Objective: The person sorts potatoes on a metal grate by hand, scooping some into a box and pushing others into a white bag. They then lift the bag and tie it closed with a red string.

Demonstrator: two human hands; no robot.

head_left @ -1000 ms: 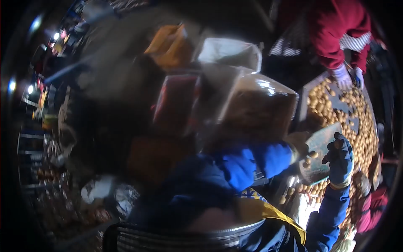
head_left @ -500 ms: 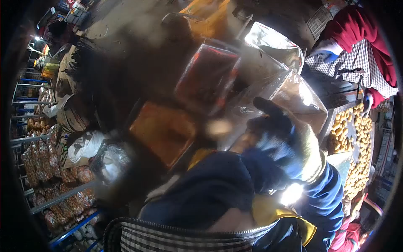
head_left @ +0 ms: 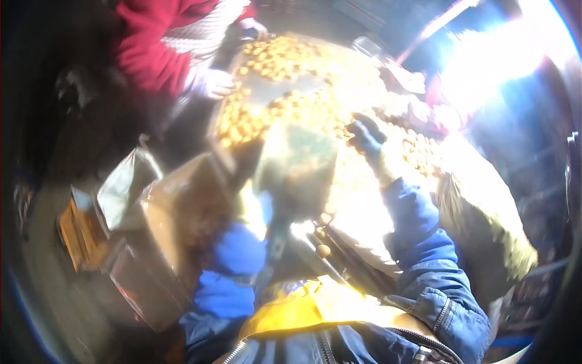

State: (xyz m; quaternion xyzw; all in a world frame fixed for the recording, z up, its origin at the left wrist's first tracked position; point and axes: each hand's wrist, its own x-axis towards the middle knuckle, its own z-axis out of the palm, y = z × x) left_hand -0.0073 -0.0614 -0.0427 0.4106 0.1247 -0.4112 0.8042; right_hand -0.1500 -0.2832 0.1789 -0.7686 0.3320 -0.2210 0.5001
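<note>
My right hand (head_left: 368, 134), in a dark-fingered glove, reaches over the sorting table with its fingers apart, right at a spread of small yellow-brown, potato-like produce (head_left: 291, 109). My left hand (head_left: 257, 206), in a pale and blue glove, is smeared by motion, beside a pale greenish panel (head_left: 297, 161) at the near side of the table. Its fingers do not show clearly. A single round piece (head_left: 324, 250) lies on the dark frame in front of my body. Strong glare washes out the produce right of centre.
Plastic-lined boxes (head_left: 182, 206) and an orange crate (head_left: 82, 236) stand at left. Across the table a person in red sleeves (head_left: 151, 54) has gloved hands at the produce. A large pale sack (head_left: 485, 218) sits at right, with a bright light behind it.
My view has swung from the lined boxes to the produce table. My gloved hand, earlier over the boxes near a blurred pale object, is gone from there; both arms now extend toward the table.
</note>
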